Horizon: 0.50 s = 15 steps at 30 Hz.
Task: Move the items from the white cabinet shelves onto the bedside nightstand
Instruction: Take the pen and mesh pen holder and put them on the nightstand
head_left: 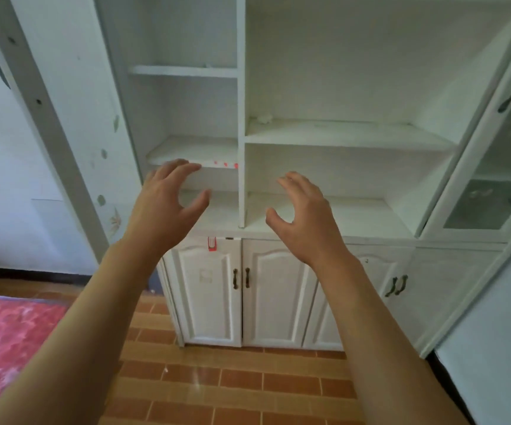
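Two hands raised before the white cabinet point(242, 118), holding nothing. Left hand point(164, 204) in front of the narrow left column of shelves, fingers point(171, 168) spread wide and gently curved, thumb held apart, fingertips level with the front edge of a shelf marked by small red spots point(226, 164); touching that edge or not, cannot tell. Right hand point(305, 216) in front of the wide right column, fingers likewise spread wide and slightly bent, thumb out to the side, hovering before the lowest open shelf point(364, 216). Shelves white and dusty; only a small pale scrap point(265, 119) visible at the back left corner of the upper right shelf, too small to identify. Below the shelves, closed panelled doors point(208, 289) with dark metal handles point(241, 278), and a small red tag point(212, 243) at the top of the left door. At far right, an open glass-fronted door point(490, 185). Underfoot, brown tiled floor point(232, 388); at lower left, a red patterned cloth point(6, 342). Nightstand out of view.
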Available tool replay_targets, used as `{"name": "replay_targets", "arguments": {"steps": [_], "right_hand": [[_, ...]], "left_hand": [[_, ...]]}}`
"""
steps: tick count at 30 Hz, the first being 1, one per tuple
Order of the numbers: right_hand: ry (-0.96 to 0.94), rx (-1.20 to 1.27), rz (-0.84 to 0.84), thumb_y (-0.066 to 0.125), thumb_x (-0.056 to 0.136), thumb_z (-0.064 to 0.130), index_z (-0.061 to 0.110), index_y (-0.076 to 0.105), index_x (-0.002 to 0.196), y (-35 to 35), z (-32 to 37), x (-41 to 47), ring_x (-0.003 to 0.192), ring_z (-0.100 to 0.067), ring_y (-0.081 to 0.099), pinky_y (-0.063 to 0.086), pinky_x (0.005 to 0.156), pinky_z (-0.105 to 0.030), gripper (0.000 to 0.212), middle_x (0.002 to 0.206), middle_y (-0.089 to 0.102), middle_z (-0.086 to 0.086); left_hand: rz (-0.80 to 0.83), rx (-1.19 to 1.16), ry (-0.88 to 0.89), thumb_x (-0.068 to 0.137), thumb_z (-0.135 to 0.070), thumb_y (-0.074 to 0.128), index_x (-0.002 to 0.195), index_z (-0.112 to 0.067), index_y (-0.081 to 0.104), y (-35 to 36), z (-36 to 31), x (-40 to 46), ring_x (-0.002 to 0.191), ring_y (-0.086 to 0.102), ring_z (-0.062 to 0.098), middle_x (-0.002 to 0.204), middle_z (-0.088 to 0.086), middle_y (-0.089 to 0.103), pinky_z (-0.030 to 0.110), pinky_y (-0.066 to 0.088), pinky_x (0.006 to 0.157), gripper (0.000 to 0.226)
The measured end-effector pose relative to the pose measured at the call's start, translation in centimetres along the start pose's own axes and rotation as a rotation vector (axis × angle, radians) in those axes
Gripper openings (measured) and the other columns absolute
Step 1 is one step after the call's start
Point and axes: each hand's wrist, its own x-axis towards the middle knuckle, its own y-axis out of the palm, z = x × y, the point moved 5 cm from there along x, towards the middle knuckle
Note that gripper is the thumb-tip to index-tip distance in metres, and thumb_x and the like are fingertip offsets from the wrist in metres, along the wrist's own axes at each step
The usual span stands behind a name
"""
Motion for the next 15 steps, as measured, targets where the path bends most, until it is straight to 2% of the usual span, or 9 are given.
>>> {"name": "replay_targets", "arguments": {"steps": [4, 8, 15], "right_hand": [[-0.071, -0.051, -0.015, 0.061, 0.099, 0.042, 0.019, 0.047, 0.154, -0.3, 1.3, 4.1, 0.152, -0.017, 0.032, 0.026, 0.123, -0.038, 0.062, 0.164, 0.039, 0.001], [-0.12, -0.097, -0.059, 0.059, 0.096, 0.046, 0.022, 0.049, 0.152, -0.2, 2.4, 8.5, 0.151, -0.018, 0.033, 0.031, 0.123, -0.045, 0.062, 0.162, 0.04, 0.001], [-0.182, -0.186, -0.114, 0.053, 0.096, 0.05, 0.024, 0.047, 0.153, 0.3, 4.9, 17.8, 0.152, -0.017, 0.031, 0.03, 0.124, -0.046, 0.063, 0.164, 0.038, 0.003]], "left_hand": [[-0.033, 0.02, 0.052, 0.097, -0.048, 0.061, 0.146, -0.024, 0.056, -0.9, 0.0, 4.0, 0.142, 0.044, 0.026, 0.152, 0.001, 0.052, 0.048, 0.04, 0.117, 0.055], [-0.068, 0.018, 0.085, 0.099, -0.049, 0.06, 0.149, -0.027, 0.053, -1.3, 0.8, 8.2, 0.144, 0.041, 0.025, 0.155, -0.001, 0.049, 0.046, 0.036, 0.118, 0.055], [-0.164, -0.035, 0.153, 0.098, -0.049, 0.06, 0.151, -0.025, 0.051, -2.5, 3.7, 17.5, 0.147, 0.038, 0.023, 0.157, -0.001, 0.047, 0.045, 0.034, 0.121, 0.058]]}}
